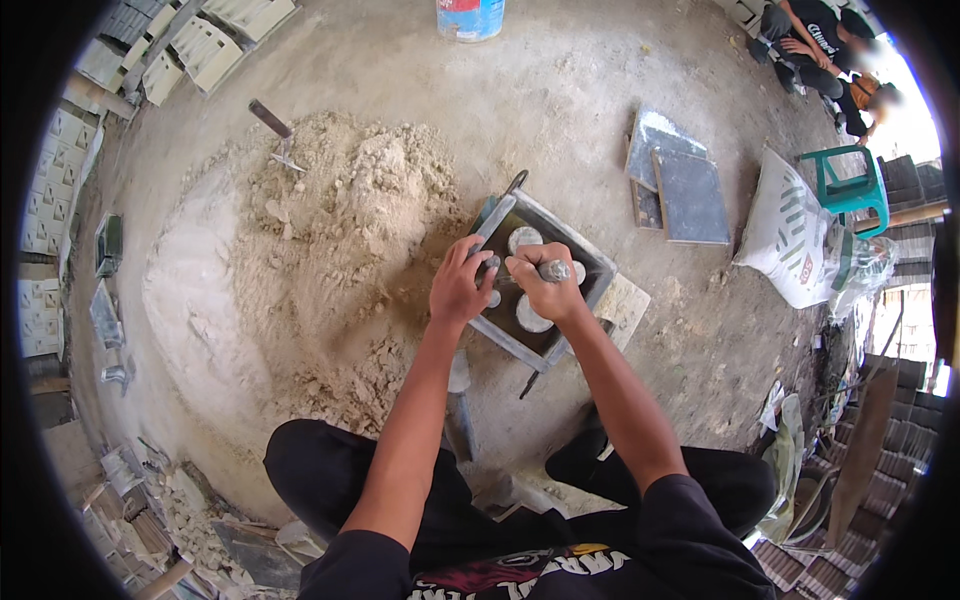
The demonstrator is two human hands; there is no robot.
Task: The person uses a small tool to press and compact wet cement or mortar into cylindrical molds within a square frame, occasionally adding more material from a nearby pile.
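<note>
A square grey metal mould box [590,245] sits on the ground in front of me, tilted to the view, with several pale round pieces [533,315] inside it. My left hand [458,285] is over the box's left side, its fingers curled round a small dark knob-like piece [490,262]. Over the middle of the box, my right hand [545,292] grips a short grey stick-like handle [554,270]. The handle's lower end is hidden by the hand. A dark rod [529,385] projects from the box's near corner.
Left of the box lies a heap of sandy material [340,200] with a trowel [275,125] in it. Flat dark plates [690,195], a white sack [785,230] and a green stool [845,185] stand right. A bucket [470,18] is beyond. Two people sit far right.
</note>
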